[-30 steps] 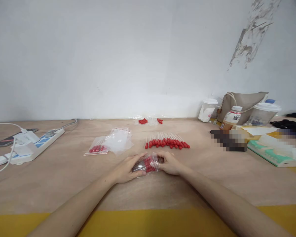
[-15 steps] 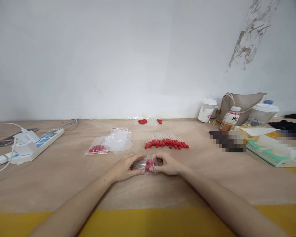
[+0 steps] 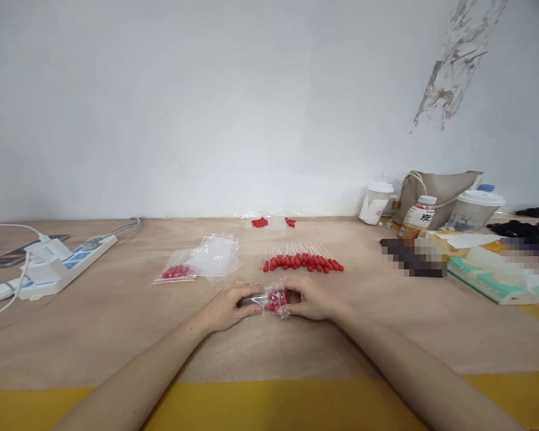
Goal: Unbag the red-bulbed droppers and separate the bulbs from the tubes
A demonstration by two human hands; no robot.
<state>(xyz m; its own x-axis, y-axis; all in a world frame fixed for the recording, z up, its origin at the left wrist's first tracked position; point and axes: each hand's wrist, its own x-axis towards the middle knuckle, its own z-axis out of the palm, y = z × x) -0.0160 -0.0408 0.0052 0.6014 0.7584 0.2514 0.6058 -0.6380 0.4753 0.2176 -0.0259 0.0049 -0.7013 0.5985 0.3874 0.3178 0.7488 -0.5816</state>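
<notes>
Between my two hands lies a small clear zip-lock bag (image 3: 266, 303) with red-tipped sticks (image 3: 276, 299) in it, their red heads toward the right end. My left hand (image 3: 233, 306) pinches the bag's left part, thumb below and fingers above. At the right end, by the zip strip and the red heads, my right hand (image 3: 309, 298) is closed on the bag; its fingertips are partly hidden. Just beyond, a row of loose red-tipped sticks (image 3: 303, 261) lies with heads toward me. To the left are a filled bag (image 3: 176, 269) and a stack of flat clear bags (image 3: 212, 254).
Near the wall lie more bagged red-tipped pieces (image 3: 259, 222). On the left are a power strip (image 3: 72, 266) with cables and a phone (image 3: 9, 257). At right stand a paper cup (image 3: 376, 203), a bottle (image 3: 417, 218), a plastic cup (image 3: 475, 209), and a tissue pack (image 3: 494, 278).
The red heads have shifted slightly right within the bag, toward my right hand. My right hand has moved a little to the right; my left hand stays nearly where it was.
</notes>
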